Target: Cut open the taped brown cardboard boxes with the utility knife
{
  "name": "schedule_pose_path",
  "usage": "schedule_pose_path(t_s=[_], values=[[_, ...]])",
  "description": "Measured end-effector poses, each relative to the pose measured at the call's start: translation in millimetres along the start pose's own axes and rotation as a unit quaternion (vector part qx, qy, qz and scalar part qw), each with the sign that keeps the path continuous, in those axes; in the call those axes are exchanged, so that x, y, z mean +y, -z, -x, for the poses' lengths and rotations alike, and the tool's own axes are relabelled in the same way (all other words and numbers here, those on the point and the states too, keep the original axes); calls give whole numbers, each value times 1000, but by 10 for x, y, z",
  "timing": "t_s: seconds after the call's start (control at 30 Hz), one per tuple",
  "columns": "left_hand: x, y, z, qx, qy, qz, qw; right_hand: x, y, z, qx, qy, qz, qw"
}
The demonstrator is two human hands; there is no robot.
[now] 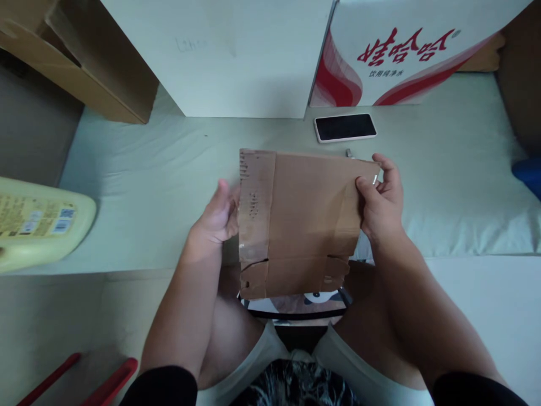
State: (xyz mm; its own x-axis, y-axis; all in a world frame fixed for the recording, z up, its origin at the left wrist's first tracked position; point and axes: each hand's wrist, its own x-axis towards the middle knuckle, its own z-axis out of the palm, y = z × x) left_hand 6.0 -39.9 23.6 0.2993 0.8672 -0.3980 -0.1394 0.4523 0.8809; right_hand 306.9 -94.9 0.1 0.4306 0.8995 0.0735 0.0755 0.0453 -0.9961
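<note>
A flat brown piece of cardboard (313, 208), creased along its left side and cut with slits near its lower corners, is held up over my lap. My right hand (382, 200) grips its right edge, with the thumb on the near face and fingers behind. At the left edge is my left hand (217, 217), its thumb raised away from the cardboard and its other fingers partly hidden at the edge, slightly blurred. Clear tape shines at the upper right corner. Beneath the cardboard, a printed item with a black band (296, 313) lies across my lap, mostly covered.
Ahead on the pale green cloth (169, 169) lies a phone (345, 128). Behind it stand a white box (249, 62) and a red-and-white carton (380, 62). A brown box (114, 73) and yellow jug (42, 223) are left; red bars (112, 383) are lower left.
</note>
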Motion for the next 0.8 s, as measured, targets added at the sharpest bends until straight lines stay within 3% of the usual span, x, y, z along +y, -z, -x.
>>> schedule_pose_path(t_s=[0.1, 0.17, 0.27, 0.37, 0.43, 0.57, 0.7, 0.8], values=[[43, -39, 27, -7, 66, -49, 997, 36, -15, -12, 33, 4, -2, 999], [75, -31, 20, 5, 54, -58, 997, 46, 28, -62, 52, 2, -25, 998], [129, 45, -30, 75, -45, 12, 996, 46, 164, -186, 64, -18, -73, 995], [168, 148, -121, 161, -164, 86, 970, 23, 231, -245, 2, -61, -107, 992], [163, 195, -189, 189, -197, 104, 956, -1, 153, -179, -83, -82, -105, 988], [81, 207, -259, 188, -177, 131, 957, -37, -212, 164, -208, -93, -62, 972], [48, 160, -211, 189, -163, 184, 951, -120, -463, 442, -216, -126, -53, 967], [96, 119, -150, 195, -146, 265, 933, -281, -473, 516, -151, -146, -91, 973]])
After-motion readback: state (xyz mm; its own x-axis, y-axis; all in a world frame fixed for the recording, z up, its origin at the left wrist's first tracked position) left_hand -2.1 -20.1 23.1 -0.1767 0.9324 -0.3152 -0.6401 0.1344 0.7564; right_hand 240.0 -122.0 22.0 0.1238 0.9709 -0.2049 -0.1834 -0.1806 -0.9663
